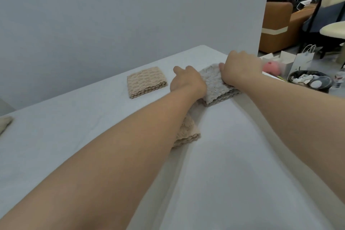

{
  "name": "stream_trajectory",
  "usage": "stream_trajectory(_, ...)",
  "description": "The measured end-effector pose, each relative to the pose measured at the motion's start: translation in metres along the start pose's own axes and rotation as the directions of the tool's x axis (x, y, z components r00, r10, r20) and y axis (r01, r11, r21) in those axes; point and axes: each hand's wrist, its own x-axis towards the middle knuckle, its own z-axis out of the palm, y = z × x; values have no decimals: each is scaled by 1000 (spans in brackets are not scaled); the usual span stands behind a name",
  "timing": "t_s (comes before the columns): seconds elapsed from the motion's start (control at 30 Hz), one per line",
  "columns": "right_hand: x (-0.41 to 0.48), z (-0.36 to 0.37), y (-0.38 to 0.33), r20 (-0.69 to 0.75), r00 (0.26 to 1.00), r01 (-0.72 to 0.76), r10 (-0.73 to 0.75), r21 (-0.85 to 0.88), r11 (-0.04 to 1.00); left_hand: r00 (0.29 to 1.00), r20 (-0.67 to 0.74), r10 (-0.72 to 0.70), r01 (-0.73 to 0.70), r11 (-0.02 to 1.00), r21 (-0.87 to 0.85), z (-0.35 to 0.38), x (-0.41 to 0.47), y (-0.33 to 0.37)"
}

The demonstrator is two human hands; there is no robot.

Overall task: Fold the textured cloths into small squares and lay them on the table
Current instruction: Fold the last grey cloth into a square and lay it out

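The right hand (242, 69) lies on the far right part of the grey cloth (217, 88). Its thumb is laid on the top of the cloth and its fingers curl down over the edge, so it holds the cloth in a pinch. The left hand (186, 82) rests on the left side of the same cloth with its back toward the camera and its thumb pointing away to the far left. Its fingers are hidden behind the hand, so it is not possible to tell if they grip the cloth or only press it. The grey cloth is folded into a thick small square with wavy edges, and it lies on the desk (242, 155) between the two hands, near the far right corner. Under the left forearm a beige cloth (188, 132) lies on the desk, also folded and partly covered by the arm. To the left of the left hand, apart from it, a second beige cloth (146, 82) lies flat as a neat folded square. At the left border of the view the corner of one more cloth (4, 123) is seen. The desk is covered with a white sheet. Behind the desk stands a plain grey wall, and at the right a brown sofa (276, 24), a white paper bag (303, 60) and a black bin (309, 80) with rubbish are on the floor.
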Motion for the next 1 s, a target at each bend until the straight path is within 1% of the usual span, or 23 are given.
stream_trajectory(0.1, -11, -18, -6, -4, 999, 36, -36, 33, 999, 996, -48, 71, -74, 995, -74, -21, -12, -22)
stream_trajectory(0.2, -36, -34, -19, 27, 993, 106, -112, 164, 981, 992, -51, 118, -128, 958, -258, -39, -35, -51)
stream_trajectory(0.27, -59, -45, -30, 71, 985, 135, -160, 269, 954, 994, -53, 99, -112, 912, -393, -50, -57, -68)
stream_trajectory(0.33, -88, -58, -45, 100, 974, 149, -201, 383, 912, 996, -65, 68, -91, 877, -472, -61, -85, -86)
stream_trajectory(0.4, -114, -68, -59, 130, 964, 139, -234, 501, 854, 996, -87, 29, -70, 856, -513, -68, -113, -104)
stream_trajectory(0.5, -146, -76, -74, 155, 949, 137, -276, 584, 800, 993, -116, -19, -45, 850, -525, -68, -152, -132)
stream_trajectory(0.63, -158, -77, -80, 171, 943, 146, -284, 555, 819, 991, -111, -76, 6, 849, -529, -63, -168, -159)
stream_trajectory(0.77, -141, -62, -87, 233, 929, 134, -288, 513, 848, 986, -128, -108, 26, 856, -516, -56, -145, -172)
stream_trajectory(0.9, -108, -49, -106, 283, 897, 199, -339, 426, 883, 989, -119, -90, 25, 886, -462, -55, -111, -179)
stream_trajectory(1.0, -89, -44, -118, 318, 874, 217, -367, 420, 881, 995, -78, -67, 29, 909, -415, -58, -97, -182)
